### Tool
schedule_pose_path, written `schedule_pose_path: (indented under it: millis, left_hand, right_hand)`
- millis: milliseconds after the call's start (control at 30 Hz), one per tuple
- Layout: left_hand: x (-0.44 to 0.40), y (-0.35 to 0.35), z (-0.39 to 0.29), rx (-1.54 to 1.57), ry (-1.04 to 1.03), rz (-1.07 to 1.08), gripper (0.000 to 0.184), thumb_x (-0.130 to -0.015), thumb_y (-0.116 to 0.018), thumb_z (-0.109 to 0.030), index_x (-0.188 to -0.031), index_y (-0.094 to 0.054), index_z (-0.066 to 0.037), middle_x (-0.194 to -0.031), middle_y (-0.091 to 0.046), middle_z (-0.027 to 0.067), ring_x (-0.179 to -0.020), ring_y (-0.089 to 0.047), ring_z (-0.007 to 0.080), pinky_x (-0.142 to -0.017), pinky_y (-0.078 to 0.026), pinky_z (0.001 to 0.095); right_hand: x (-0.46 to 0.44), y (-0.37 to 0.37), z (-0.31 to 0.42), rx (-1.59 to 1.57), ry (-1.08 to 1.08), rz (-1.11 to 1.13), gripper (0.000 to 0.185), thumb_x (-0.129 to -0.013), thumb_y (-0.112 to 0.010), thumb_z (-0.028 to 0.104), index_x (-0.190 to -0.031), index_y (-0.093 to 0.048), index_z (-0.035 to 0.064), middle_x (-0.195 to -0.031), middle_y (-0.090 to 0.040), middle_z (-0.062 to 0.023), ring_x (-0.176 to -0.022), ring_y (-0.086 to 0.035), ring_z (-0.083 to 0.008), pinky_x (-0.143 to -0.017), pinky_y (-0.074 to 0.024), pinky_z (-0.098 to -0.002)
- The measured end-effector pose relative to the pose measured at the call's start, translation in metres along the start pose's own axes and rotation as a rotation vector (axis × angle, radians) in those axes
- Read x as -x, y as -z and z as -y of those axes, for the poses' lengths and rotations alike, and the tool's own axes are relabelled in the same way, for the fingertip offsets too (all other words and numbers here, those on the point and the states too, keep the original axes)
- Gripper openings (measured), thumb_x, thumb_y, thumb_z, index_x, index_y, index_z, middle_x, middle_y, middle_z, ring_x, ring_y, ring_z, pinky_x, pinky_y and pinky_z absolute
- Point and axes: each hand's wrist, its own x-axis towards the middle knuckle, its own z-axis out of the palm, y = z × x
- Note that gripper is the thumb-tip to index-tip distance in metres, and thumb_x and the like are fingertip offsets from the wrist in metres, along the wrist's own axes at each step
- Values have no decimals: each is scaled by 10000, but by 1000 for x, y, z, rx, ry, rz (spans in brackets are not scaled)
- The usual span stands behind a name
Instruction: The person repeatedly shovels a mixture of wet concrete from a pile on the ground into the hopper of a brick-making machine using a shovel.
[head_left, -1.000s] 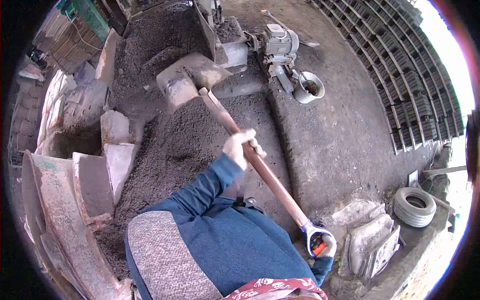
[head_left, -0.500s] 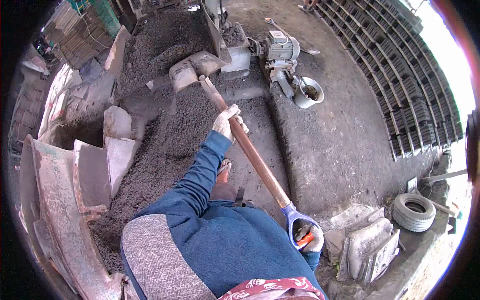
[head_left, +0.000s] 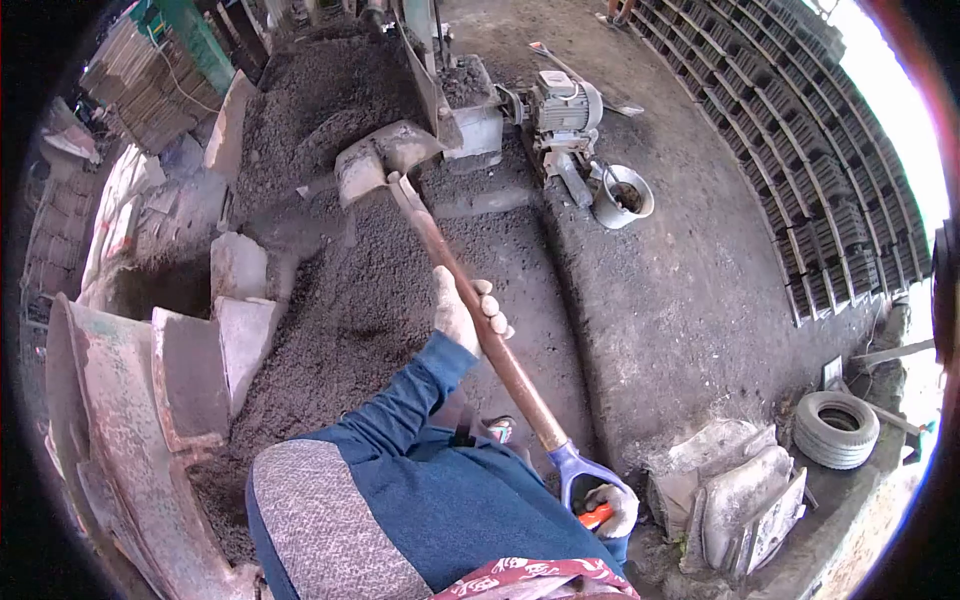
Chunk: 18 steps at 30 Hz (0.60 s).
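Note:
My left hand (head_left: 467,312), in a pale glove, is wrapped round the middle of the brown shaft of a shovel (head_left: 518,383). The gloved right hand (head_left: 612,510) grips the orange bar inside the shovel's blue D-shaped handle (head_left: 572,464). Up and to the left, the shovel's wide metal blade (head_left: 385,160) lies at the dark granular heap (head_left: 330,90), beside an upright metal plate. More of the dark material (head_left: 340,310) spreads over the floor left of the shaft.
An electric motor (head_left: 566,104) and a bucket (head_left: 622,200) stand right of the blade. Racks of blocks (head_left: 800,150) line the right side. Slabs (head_left: 735,490) and a tyre (head_left: 836,430) lie lower right, curved metal sheets (head_left: 125,400) at left. Another person's foot shows at the top.
The blade has dropped from its blurred position to the heap's edge. The handle and my right hand have shifted left, and my left hand sits lower than half a second ago.

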Motion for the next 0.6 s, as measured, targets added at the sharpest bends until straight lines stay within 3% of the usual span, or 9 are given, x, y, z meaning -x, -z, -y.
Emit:
schedule_pose_path:
  millis: [133,200,267,333,367,400,500,567,600]
  left_hand:
    - [-38,2,-66,-122,-69,22,743,-777,-362,-855,-895,-535,-142,-604,-534,11,-501,-546,256,-549,-477,492]
    - [-75,13,-109,-196,-100,99,740,-781,-373,-848,-896,-550,-139,-612,-538,14,-508,-544,252,-555,-474,497]
    - [-104,16,-150,-226,-89,98,742,-781,-378,-846,-899,-558,-135,-617,-540,18,-509,-539,251,-559,-470,503]
    - [-142,15,-211,-247,-116,101,758,-786,-373,-842,-927,-554,-120,-609,-524,21,-505,-521,246,-563,-460,513]
    - [-148,7,-232,-273,-117,87,760,-796,-361,-836,-933,-543,-112,-605,-514,21,-501,-512,242,-562,-459,510]
    - [-154,-2,-251,-297,-118,77,761,-806,-349,-831,-938,-532,-104,-601,-505,21,-497,-504,239,-561,-457,506]
    - [-184,-12,-308,-385,-202,27,727,-830,-346,-802,-915,-496,-95,-584,-482,30,-481,-488,234,-542,-455,491]
    - [-210,-17,-337,-369,-288,-142,682,-854,-359,-767,-908,-480,-97,-579,-486,39,-471,-494,243,-524,-460,478]
    - [-233,-6,-346,-341,-337,-201,657,-867,-365,-746,-908,-475,-99,-577,-493,44,-467,-502,249,-516,-464,474]
  right_hand:
    - [-35,-75,25,-359,-279,-97,296,-772,-519,272,-597,-598,47,-631,-626,-91,-568,-598,-235,-569,-469,-342]
    - [-69,-108,67,-193,-119,30,290,-768,-546,249,-618,-586,4,-618,-611,-116,-546,-582,-227,-540,-464,-338]
    - [-93,-148,92,-513,-326,-62,259,-773,-553,199,-636,-580,-20,-620,-606,-119,-550,-578,-209,-537,-461,-326]
    - [-124,-187,108,-554,-304,11,200,-791,-537,122,-662,-587,-23,-644,-611,-103,-578,-586,-198,-541,-458,-322]
    - [-136,-197,106,-670,-335,63,195,-798,-657,132,-844,-635,-56,-714,-648,-133,-621,-617,-208,-598,-504,-313]
    - [-148,-212,109,-757,-354,93,185,-791,-676,123,-847,-636,-49,-743,-655,-128,-632,-623,-204,-606,-511,-322]
    - [-187,-252,155,-839,-277,171,230,-816,-728,146,-938,-673,-41,-833,-679,-94,-721,-638,-175,-676,-512,-298]
    - [-227,-278,131,-474,176,270,224,-868,-702,210,-888,-663,-9,-805,-661,-73,-721,-636,-163,-613,-522,-309]
    - [-230,-271,148,-666,-161,452,242,-902,-661,230,-932,-653,-10,-810,-652,-69,-751,-637,-157,-653,-519,-307]
